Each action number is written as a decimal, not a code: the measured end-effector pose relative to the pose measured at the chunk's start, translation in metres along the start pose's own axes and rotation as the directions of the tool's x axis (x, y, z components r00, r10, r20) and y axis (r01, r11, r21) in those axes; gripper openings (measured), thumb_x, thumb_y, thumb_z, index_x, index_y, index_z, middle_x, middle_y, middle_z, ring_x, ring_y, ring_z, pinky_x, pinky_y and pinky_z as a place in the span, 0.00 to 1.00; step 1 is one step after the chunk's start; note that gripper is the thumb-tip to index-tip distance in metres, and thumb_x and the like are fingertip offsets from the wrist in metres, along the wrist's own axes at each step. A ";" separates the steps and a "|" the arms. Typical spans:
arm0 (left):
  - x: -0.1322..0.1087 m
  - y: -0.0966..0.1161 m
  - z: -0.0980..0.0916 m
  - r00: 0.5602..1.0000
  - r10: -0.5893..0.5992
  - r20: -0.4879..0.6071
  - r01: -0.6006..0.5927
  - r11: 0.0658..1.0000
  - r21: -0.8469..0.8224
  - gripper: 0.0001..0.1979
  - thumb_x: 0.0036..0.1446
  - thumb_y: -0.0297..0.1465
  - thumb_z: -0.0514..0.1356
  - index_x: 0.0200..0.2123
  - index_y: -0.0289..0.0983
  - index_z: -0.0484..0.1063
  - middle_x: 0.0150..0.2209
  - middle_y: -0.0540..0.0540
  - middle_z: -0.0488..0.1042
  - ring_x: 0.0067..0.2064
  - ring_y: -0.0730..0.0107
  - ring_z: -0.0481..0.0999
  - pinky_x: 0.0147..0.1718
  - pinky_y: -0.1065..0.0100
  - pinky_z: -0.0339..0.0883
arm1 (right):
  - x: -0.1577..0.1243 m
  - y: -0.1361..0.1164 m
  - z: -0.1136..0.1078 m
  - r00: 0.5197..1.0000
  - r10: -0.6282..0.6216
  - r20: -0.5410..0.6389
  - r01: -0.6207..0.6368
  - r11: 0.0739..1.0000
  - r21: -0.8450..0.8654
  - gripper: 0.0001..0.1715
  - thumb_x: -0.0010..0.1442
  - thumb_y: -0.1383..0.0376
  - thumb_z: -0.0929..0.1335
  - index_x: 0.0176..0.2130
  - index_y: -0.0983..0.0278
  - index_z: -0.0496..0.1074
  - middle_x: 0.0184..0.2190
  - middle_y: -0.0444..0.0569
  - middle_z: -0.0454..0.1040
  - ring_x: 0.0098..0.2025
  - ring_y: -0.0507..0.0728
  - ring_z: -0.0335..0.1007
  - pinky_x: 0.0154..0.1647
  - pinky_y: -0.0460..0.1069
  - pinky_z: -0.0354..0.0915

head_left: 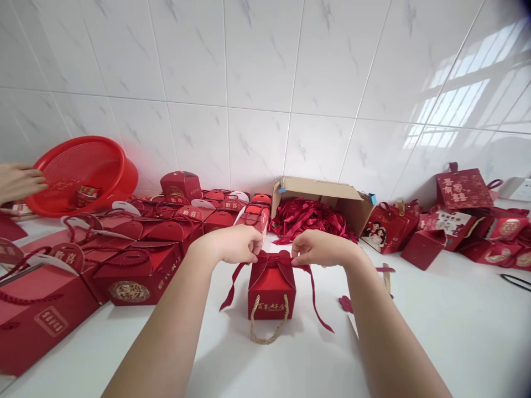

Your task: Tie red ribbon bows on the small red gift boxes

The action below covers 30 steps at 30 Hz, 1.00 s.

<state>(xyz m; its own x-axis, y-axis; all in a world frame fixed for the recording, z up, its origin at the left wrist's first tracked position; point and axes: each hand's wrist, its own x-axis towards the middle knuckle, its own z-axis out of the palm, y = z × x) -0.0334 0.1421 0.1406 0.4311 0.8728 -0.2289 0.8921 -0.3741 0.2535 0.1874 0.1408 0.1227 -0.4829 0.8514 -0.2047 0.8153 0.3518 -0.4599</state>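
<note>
A small red gift box (271,290) with gold lettering stands upright on the white table in front of me. Its gold rope handle (267,338) hangs down the near side. Across the top runs a dark red ribbon (274,258), crossed in the middle, with both tails drooping beside the box. My left hand (243,243) pinches the ribbon at the left of the crossing. On the other side my right hand (313,247) pinches it too, fingers closed. Behind the box, a cardboard box (319,187) on its side holds a heap of red ribbons (309,218).
Several larger red gift boxes (136,276) crowd the left side. A red plastic basin (128,174) leans against the tiled wall, with another person's hand (20,182) at its left. More red boxes (425,243) are piled at the right, near a black cord (516,281).
</note>
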 end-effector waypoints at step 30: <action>0.015 -0.019 0.006 0.990 -0.098 0.099 0.105 0.992 -0.065 0.09 0.41 0.29 0.62 0.31 0.41 0.72 0.32 0.49 0.79 0.34 0.64 0.76 0.28 0.69 0.63 | 0.007 0.025 -0.001 0.986 0.151 0.072 -0.152 0.988 -0.002 0.08 0.47 0.61 0.73 0.25 0.64 0.75 0.24 0.46 0.74 0.28 0.54 0.69 0.27 0.47 0.62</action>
<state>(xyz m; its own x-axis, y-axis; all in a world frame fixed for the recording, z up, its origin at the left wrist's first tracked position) -0.0427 0.1598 0.1264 0.3528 0.8701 -0.3443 0.9217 -0.2596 0.2884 0.2045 0.1554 0.1106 -0.3755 0.8647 -0.3336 0.8799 0.2196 -0.4214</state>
